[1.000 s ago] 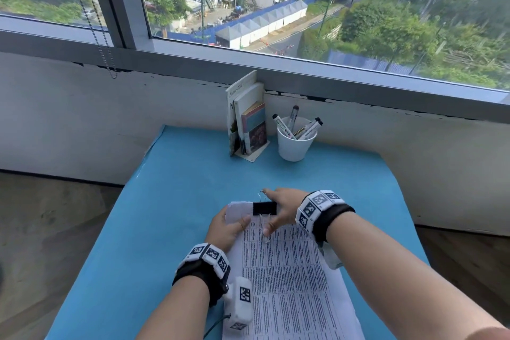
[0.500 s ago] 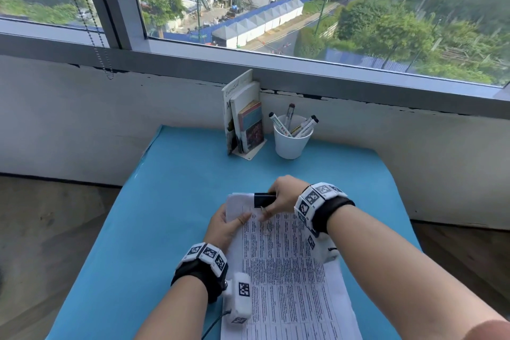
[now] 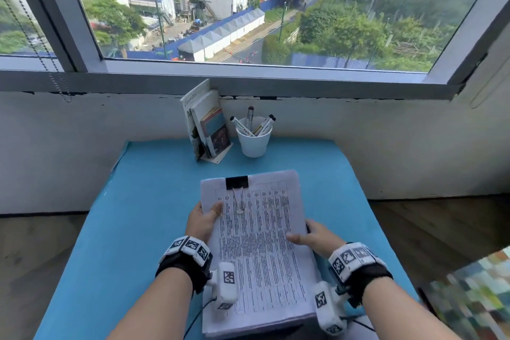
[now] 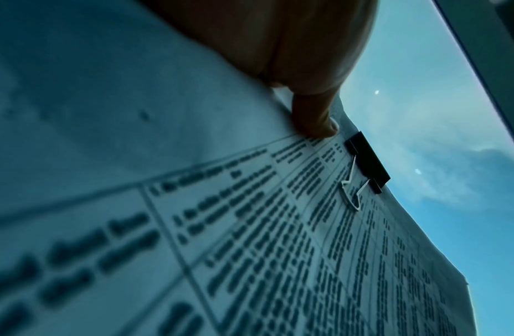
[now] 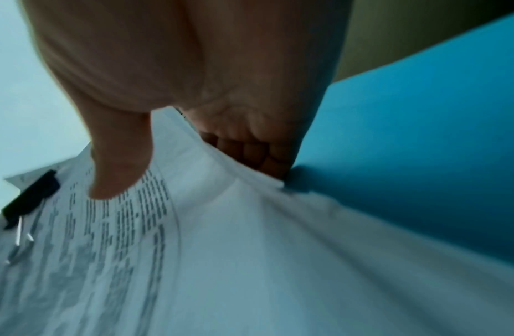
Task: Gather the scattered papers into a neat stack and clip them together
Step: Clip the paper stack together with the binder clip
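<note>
A stack of printed papers is held up off the blue table, tilted toward me. A black binder clip clamps its top edge left of centre, its wire handle folded down on the top page. My left hand pinches the stack's left edge, thumb on top. My right hand pinches the right edge, thumb on the page and fingers curled beneath. The left wrist view shows the papers, thumb and clip. In the right wrist view lie the papers and the clip.
At the table's back edge a holder of books stands beside a white cup of markers, both against the white wall under the window. A patterned object sits at the lower right. Wooden floor lies on both sides.
My right hand let go of the binder clip and moved to the stack's right edge. Both hands lifted the clipped stack off the table. The clip's handle now lies flat on the page.
</note>
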Demonstrator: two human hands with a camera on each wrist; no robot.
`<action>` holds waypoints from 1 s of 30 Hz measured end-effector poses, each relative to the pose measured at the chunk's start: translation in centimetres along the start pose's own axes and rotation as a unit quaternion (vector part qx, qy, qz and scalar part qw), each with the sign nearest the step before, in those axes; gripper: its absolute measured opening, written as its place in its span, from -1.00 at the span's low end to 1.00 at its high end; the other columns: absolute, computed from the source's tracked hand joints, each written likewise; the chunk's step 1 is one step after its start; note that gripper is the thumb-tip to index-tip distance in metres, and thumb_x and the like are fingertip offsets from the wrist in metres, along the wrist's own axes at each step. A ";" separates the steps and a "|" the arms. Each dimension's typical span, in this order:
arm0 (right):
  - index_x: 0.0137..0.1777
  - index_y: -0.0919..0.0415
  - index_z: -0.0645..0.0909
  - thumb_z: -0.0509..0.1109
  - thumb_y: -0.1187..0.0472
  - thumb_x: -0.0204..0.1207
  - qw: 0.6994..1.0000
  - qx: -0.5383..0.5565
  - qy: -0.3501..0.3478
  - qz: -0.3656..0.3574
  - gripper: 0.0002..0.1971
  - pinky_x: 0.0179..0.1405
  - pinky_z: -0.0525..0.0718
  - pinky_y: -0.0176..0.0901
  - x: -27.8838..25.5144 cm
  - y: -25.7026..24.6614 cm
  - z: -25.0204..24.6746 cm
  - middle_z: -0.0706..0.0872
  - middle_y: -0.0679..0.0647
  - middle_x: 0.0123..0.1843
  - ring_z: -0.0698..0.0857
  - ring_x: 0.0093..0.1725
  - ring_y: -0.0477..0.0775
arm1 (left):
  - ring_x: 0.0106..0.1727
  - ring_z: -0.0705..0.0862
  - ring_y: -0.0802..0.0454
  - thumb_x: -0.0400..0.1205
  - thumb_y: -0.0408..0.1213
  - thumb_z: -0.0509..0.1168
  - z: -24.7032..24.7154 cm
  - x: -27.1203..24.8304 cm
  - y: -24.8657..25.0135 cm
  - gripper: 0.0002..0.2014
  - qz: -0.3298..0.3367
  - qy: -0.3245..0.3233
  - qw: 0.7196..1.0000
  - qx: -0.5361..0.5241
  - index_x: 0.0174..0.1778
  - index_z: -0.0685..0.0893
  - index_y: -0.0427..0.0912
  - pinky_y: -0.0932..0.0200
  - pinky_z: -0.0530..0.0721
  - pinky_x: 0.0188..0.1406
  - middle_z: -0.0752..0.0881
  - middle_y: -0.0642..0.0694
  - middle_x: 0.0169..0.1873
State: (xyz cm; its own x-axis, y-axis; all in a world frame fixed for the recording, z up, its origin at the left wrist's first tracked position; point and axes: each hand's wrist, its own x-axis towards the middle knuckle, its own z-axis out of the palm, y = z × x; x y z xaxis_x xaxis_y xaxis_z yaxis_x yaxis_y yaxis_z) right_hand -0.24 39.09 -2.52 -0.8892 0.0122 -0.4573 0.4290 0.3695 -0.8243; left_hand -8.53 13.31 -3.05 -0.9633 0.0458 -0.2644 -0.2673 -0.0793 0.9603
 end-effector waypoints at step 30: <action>0.34 0.17 0.46 0.35 0.25 0.56 0.964 -0.008 0.265 -0.002 -0.64 0.21 0.55 -0.10 0.9 2.1 -9.6 0.67 0.11 0.20 0.65 0.19 0.16 | 0.04 0.62 -0.14 0.70 -0.37 0.16 14.3 0.3 -0.4 -0.65 -0.006 -0.062 0.973 0.224 0.36 0.22 -0.17 0.10 0.52 0.08 0.61 -0.22 0.17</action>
State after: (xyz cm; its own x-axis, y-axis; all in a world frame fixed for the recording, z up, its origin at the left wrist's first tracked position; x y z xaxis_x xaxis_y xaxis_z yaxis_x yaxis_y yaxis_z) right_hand -1.70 48.75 -1.49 -0.8491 0.4817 -0.2168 0.4272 0.3849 -0.8181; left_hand -8.38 27.62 -2.29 -0.9427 0.1655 -0.2896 -0.2149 0.3625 0.9069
